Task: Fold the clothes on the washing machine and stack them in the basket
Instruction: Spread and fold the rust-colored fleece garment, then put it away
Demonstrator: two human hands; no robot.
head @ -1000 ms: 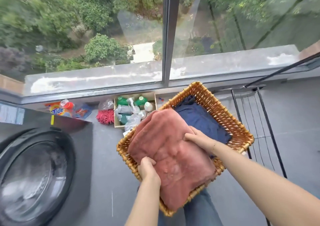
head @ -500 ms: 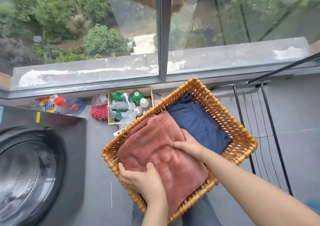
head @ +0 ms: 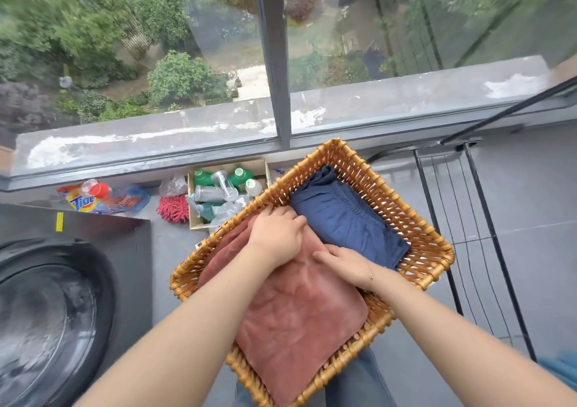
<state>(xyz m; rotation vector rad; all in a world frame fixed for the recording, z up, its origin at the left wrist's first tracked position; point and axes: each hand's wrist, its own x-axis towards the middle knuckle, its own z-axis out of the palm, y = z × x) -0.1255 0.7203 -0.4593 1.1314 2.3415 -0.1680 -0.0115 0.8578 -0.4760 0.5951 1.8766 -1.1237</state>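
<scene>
1. The folded rust-red towel (head: 296,319) lies in the wicker basket (head: 415,225) at frame centre, beside the folded navy garment (head: 343,219).
2. Your left hand (head: 278,235) and right hand (head: 346,264) press flat on it, fingers extended, grasping nothing.
3. Tuck the lower corner overhanging the rim inside, then smooth it level.

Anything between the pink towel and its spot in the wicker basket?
Nothing visible. The pink towel already lies in the basket beside the navy garment, with the left hand and right hand pressing on it.
</scene>
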